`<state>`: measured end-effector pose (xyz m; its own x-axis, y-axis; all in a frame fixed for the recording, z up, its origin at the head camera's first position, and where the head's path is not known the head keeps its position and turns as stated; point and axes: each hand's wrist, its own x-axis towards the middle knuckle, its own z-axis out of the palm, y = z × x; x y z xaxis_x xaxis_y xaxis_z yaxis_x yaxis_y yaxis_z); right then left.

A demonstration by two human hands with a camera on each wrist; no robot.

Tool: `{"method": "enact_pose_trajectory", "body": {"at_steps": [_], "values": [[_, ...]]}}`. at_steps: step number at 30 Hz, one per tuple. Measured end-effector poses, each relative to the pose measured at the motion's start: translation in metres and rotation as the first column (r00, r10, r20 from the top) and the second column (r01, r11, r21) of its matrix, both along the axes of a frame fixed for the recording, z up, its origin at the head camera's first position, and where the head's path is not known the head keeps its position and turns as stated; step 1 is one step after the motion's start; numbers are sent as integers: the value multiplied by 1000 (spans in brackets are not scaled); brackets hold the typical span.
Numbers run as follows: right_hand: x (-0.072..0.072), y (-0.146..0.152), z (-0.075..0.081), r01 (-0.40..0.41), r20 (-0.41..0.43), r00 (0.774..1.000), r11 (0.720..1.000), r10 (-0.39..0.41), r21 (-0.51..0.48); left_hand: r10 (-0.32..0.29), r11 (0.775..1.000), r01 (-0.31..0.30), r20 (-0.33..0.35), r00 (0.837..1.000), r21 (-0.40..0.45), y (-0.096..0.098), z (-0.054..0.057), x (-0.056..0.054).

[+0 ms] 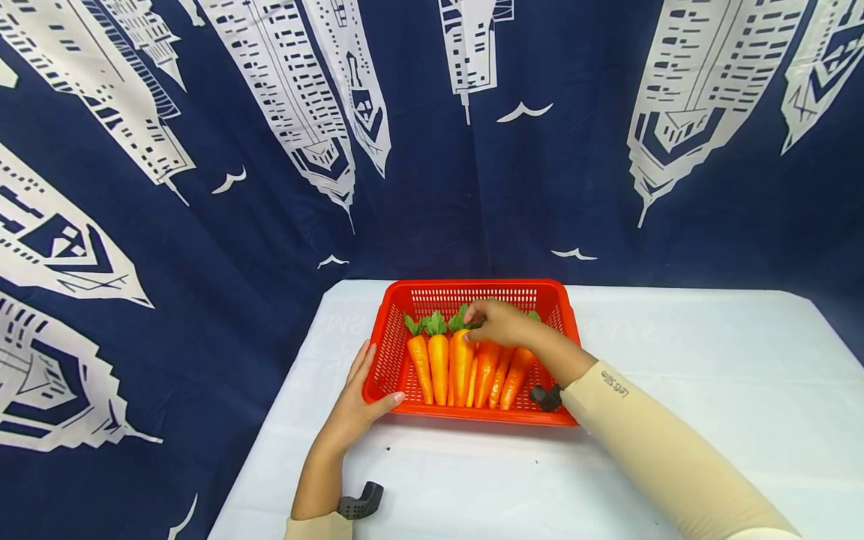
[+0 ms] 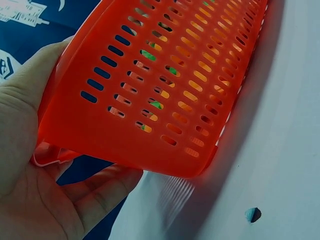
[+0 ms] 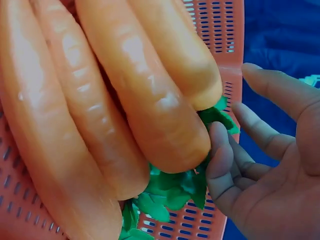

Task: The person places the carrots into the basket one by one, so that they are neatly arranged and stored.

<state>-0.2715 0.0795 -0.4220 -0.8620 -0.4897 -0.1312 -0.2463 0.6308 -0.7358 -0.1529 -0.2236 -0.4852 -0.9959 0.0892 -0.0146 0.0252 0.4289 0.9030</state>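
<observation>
A red plastic basket (image 1: 472, 420) with slotted walls stands on the table, holding several orange carrots (image 1: 439, 367) side by side. Their green leaves (image 1: 435, 322) point toward the basket's far wall. My left hand (image 1: 361, 405) grips the basket's near left corner, thumb over the front rim and fingers along the outer side. In the left wrist view, that hand (image 2: 35, 165) wraps the rim from both sides. Over the leafy ends reaches my right hand (image 1: 502, 322), thumb and fingers apart. The right wrist view shows its fingertips (image 3: 220, 150) beside a carrot's blunt end (image 3: 185, 155) and the leaves.
A white cloth covers the table (image 1: 709, 390), with small dark specks in front of the basket. Behind hangs a dark blue curtain (image 1: 432, 210) printed with white buildings and birds. Black wrist devices sit at the left wrist (image 1: 361, 501) and right wrist (image 1: 547, 397).
</observation>
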Motion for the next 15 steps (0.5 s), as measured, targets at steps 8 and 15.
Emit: {"method": "enact_pose_trajectory", "body": {"at_steps": [8,15], "values": [[1,12,14,44,22,999,989,-42,-139,0,1000,0,-3,1000,-29,-3,2,0],[0,28,33,109,-15,993,957,-117,-268,14,996,-13,10,1000,-94,-7,5,1]]}}
